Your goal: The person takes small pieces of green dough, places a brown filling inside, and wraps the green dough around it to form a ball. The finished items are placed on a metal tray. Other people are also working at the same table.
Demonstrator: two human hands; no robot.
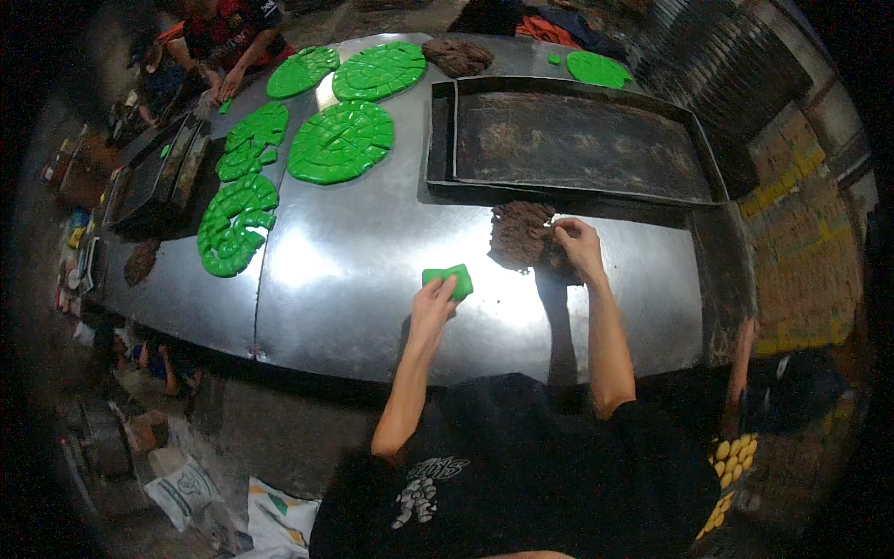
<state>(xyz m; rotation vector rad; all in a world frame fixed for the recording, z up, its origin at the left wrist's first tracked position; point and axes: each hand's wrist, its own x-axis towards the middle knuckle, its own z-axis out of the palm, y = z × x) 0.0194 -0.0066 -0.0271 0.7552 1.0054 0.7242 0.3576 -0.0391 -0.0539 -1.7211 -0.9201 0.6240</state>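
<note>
A piece of bright green dough (461, 282) is in my left hand (432, 309), pinched between thumb and fingers just above the metal table (354, 317). My right hand (581, 246) is at the right edge of a crumbly brown paste heap (518, 235), its fingertips closed together against the paste. How much paste they grip is hidden. Small brown crumbs lie around the heap, which sits on the shiny tabletop just in front of a dark rectangular tray (577, 130).
Flat rounds of scored green dough (341, 142) lie across the left and far table. Another brown mound (456, 57) is at the far edge. Another person's hands (223, 86) work at the far left corner, near dark metal trays (154, 177). Stacked cartons (796, 233) stand at right.
</note>
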